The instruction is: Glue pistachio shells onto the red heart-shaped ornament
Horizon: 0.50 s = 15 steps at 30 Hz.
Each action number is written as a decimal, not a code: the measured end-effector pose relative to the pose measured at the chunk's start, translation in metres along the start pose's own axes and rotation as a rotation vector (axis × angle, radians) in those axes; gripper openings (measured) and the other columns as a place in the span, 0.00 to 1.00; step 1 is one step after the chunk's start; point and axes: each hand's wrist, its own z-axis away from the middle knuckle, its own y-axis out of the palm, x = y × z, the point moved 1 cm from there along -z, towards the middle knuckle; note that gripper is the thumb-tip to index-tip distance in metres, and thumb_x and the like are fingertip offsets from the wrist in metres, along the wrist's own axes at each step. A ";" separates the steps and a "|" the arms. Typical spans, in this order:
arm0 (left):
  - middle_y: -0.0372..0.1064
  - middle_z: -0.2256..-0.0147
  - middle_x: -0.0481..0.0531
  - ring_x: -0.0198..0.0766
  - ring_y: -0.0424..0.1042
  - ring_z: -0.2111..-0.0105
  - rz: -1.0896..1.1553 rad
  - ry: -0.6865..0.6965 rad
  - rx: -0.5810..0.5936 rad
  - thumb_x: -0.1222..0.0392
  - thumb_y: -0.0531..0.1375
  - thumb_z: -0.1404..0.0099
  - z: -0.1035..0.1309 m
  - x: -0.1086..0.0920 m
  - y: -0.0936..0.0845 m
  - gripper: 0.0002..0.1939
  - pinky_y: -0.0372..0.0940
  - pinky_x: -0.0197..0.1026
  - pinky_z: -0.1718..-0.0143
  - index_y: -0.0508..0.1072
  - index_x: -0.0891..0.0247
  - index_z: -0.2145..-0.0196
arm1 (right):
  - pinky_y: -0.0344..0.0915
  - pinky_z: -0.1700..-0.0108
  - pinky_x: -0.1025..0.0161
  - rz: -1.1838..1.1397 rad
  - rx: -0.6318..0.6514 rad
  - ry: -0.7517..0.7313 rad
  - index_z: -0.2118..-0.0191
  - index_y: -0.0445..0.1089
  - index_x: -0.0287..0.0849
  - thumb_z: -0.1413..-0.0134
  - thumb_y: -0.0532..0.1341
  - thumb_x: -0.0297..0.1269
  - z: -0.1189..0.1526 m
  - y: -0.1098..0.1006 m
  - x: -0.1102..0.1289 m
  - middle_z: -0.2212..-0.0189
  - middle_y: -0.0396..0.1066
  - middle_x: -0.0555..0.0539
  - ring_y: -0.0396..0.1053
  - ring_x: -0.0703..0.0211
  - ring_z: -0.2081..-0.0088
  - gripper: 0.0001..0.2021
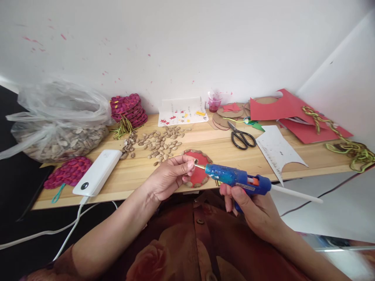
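- A person's left hand (170,173) reaches in from the lower left, forearm slanting upward and wrist slightly bent, thumb and forefinger pinching a small brown, shell-like piece (196,161); the remaining fingers curl loosely beneath.
- The right hand (254,207), its forearm rising from the lower right, wraps its fingers around the handle of a blue plastic glue gun (231,177), thumb lying along the near side.
- The glue gun sits almost level, its metal nozzle (200,166) aimed left at the pinched piece; whether the two touch is hard to tell. A white glue stick (295,193) juts from the back.
- Beneath the left hand, partly covered, a round red disc (197,177) edged with similar brown pieces lies at the near edge of a pale wooden table (140,175).
- Loose brown pieces (164,142) are scattered beyond the left hand.
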 end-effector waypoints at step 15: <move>0.68 0.77 0.48 0.26 0.62 0.78 -0.024 0.012 -0.023 0.57 0.79 0.56 -0.001 -0.001 -0.002 0.19 0.57 0.30 0.77 0.77 0.69 0.74 | 0.61 0.77 0.64 0.006 0.000 0.021 0.61 0.74 0.43 0.31 0.55 0.47 0.000 -0.001 -0.001 0.76 0.71 0.49 0.65 0.61 0.76 0.16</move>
